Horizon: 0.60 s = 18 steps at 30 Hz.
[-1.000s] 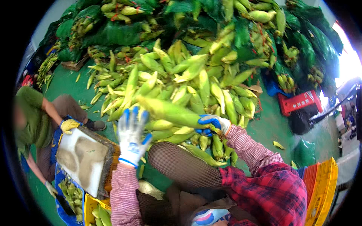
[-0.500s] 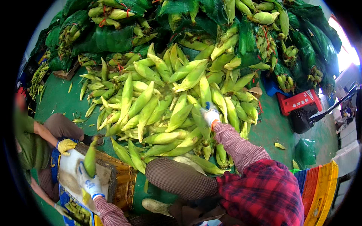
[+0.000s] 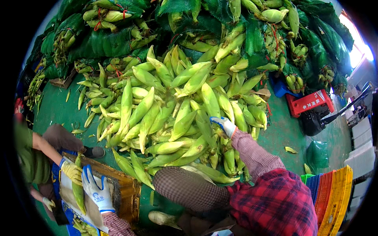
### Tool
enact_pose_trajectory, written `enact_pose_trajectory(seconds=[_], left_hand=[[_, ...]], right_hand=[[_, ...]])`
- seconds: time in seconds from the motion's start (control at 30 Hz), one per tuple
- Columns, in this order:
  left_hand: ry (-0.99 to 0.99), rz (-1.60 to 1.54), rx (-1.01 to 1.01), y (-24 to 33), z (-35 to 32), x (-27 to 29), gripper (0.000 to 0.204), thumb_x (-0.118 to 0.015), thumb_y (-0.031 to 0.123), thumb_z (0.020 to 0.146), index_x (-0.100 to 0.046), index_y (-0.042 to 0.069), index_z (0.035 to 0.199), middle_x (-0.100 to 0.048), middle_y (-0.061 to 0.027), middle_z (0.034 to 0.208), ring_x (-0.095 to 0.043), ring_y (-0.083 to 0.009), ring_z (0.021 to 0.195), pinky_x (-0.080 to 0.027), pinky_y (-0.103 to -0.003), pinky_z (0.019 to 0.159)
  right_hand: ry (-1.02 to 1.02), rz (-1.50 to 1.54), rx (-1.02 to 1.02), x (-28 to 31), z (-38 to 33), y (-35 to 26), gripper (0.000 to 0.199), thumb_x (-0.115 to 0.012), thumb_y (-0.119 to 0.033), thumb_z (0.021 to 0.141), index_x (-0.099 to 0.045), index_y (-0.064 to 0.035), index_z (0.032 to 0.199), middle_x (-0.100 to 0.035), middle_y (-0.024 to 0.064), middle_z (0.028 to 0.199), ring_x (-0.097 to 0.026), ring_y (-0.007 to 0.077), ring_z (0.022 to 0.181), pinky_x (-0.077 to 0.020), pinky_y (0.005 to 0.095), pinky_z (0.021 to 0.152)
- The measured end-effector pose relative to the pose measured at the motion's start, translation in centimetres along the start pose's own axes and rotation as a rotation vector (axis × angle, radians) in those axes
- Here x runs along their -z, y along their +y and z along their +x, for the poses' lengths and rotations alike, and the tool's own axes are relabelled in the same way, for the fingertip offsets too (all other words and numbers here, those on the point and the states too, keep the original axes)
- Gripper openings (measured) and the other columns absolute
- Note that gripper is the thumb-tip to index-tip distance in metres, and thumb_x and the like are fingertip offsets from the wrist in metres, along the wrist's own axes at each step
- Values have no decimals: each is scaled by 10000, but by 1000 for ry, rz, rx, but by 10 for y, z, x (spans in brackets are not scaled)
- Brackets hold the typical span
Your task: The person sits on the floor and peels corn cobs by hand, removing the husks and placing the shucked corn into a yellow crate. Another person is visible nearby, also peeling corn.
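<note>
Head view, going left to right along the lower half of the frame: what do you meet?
Co-worker's yellow-gloved hand → person's left hand on an ear of corn → orange crate → person's right hand in the corn pile → stacked crates.

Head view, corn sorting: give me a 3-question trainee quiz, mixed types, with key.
1. True or false: the left hand is over the lined crate, beside an ear of corn.
2. Where is the right hand?
A. on the corn pile
B. on the red box
C. in the lap
3. Fill in: a co-worker's glove touching that ear is ___ in colour.

Key: 1 true; 2 A; 3 yellow.
</note>
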<state>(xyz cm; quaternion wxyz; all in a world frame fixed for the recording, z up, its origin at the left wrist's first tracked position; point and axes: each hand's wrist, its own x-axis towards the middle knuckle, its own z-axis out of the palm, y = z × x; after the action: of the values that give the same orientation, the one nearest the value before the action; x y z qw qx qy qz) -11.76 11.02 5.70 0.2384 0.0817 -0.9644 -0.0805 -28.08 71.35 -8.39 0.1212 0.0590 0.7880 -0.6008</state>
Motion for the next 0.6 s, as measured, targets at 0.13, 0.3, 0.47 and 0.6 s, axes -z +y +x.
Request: enact_pose_trajectory(seconds=[0.13,0.3,0.47,0.6], left_hand=[[-9,-90,-49,32,-1,18,765,-742,110,750,-462,64,1460,-473,-178,1476,-402,-395,1378,-302,-504,1156],[-10,-7,-180,80,-3,29,760,-747,145,742,-477,72,1448,-441,-175,1501,-375,-405,1396,-283,-524,1169],[-40,76,-439,123,-6,29,855,-792,210,702,-447,117,1479,-312,-150,1593,-228,-397,1489,-191,-570,1213],[-86,75,-438,120,-5,20,845,-817,161,616,-506,106,1400,-498,-151,1409,-413,-391,1351,-255,-584,1183]], right_hand=[[-46,-278,434,-10,-72,-10,450,-663,-57,874,-594,-41,1319,-682,116,1208,-655,261,1095,-492,348,1005],[-239,-371,303,-54,-94,-74,698,-821,-425,768,-608,-11,1288,-669,155,1141,-651,240,1025,-497,335,922],[-362,-666,529,-157,-73,-178,871,-791,-638,665,-598,-28,1256,-634,217,1216,-620,368,1128,-480,440,991],[-560,-707,846,-244,-66,-218,785,-786,-536,650,-607,-21,1215,-653,205,1137,-633,363,1101,-506,435,941]])
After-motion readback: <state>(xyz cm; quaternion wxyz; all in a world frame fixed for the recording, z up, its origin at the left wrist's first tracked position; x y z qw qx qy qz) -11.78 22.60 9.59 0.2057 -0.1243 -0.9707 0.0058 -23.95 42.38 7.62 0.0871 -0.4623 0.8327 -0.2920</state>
